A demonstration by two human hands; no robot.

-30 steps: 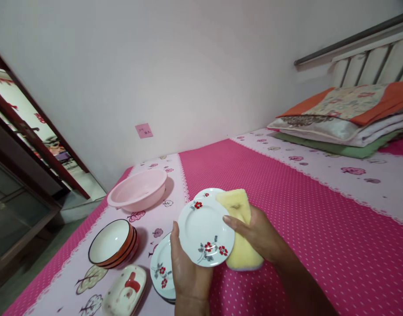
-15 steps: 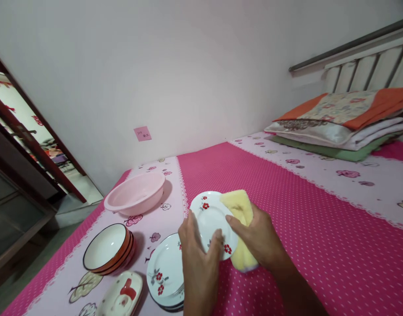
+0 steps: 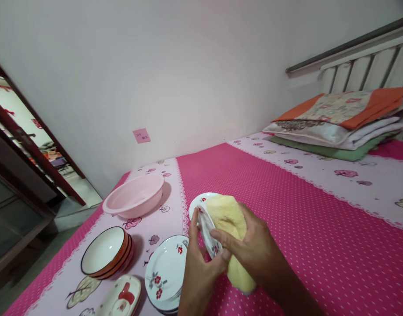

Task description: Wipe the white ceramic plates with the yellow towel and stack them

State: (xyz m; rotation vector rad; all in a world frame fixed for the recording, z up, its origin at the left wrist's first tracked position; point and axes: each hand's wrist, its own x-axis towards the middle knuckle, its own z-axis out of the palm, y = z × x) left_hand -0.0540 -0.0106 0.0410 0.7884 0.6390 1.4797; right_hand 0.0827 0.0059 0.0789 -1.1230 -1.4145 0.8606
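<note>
A small white plate (image 3: 206, 229) with red flowers is tilted steeply between my hands. My left hand (image 3: 201, 267) grips it by the left and near edge, fingers and thumb closed on the rim. Bunched in my right hand (image 3: 254, 243) is a yellow cloth (image 3: 226, 215), which lies against the plate's right side, the thumb at the plate's face. Behind the tilted plate shows part of another white flowered plate (image 3: 195, 202), mostly covered by the cloth and the hands. Left of my left hand is a stack of larger flowered plates (image 3: 166, 272).
A pink basin (image 3: 135, 197) stands at the bed's left side. Nearer are stacked brown-rimmed bowls (image 3: 104, 252) and a patterned dish (image 3: 122, 298). Folded bedding (image 3: 336, 118) lies at the far right by the radiator (image 3: 365, 70). The wall (image 3: 201, 79) bounds the bed behind.
The held plate has turned from facing me to a steep tilt. My right hand has brought the cloth left and over it, and another plate now shows behind.
</note>
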